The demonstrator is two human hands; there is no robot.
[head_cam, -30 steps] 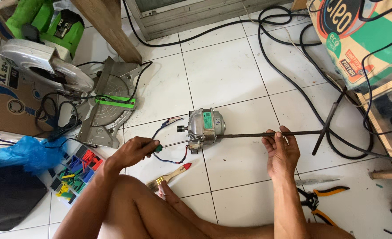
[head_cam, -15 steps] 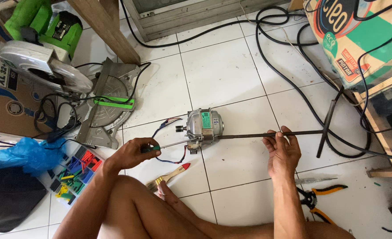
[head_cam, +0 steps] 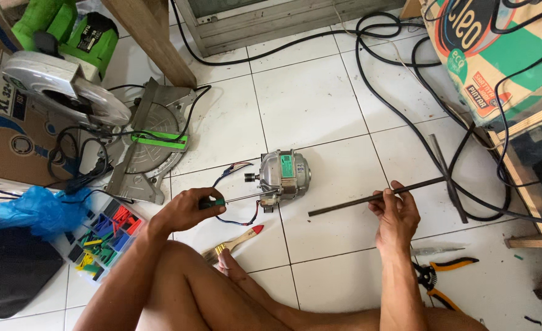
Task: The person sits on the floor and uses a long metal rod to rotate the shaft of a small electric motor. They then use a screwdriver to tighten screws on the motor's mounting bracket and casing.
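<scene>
Silver cylindrical electric motor point(head_cam: 284, 173) with a green label, lying on its side on the white tiled floor point(head_cam: 308, 104) at picture centre, stub shaft pointing to 9 o'clock, red, blue and black wires point(head_cam: 234, 168) trailing from its near end. Touched at its lower left corner by the thin shank of a green-handled screwdriver point(head_cam: 240, 198), gripped in the left hand point(head_cam: 185, 209), fingers curled tight round the handle, at 8 o'clock from the motor. At 4 o'clock from the motor, long dark metal rod point(head_cam: 378, 197), slanting up toward 2 o'clock, its near end just beside the motor but apart from it; held near its middle by the right hand point(head_cam: 396, 214), fingers folded over it, thumb on top. Crossed at its far end by a shorter dark bar point(head_cam: 447, 178). At 6 o'clock, red-handled paintbrush point(head_cam: 234, 244) flat on the tiles beside a bare foot. Further out at 4 o'clock, orange-handled pliers point(head_cam: 435, 279). At 8 o'clock, clear plastic organiser box of coloured tubing pieces point(head_cam: 102, 236), with a crumpled blue plastic bag point(head_cam: 35, 209) just beside it. At 10 o'clock, grey mitre saw with round base point(head_cam: 142, 150). From 12 to 3 o'clock, thick black cables point(head_cam: 406, 116) looping across the tiles toward a printed cardboard box point(head_cam: 497, 55)
</scene>
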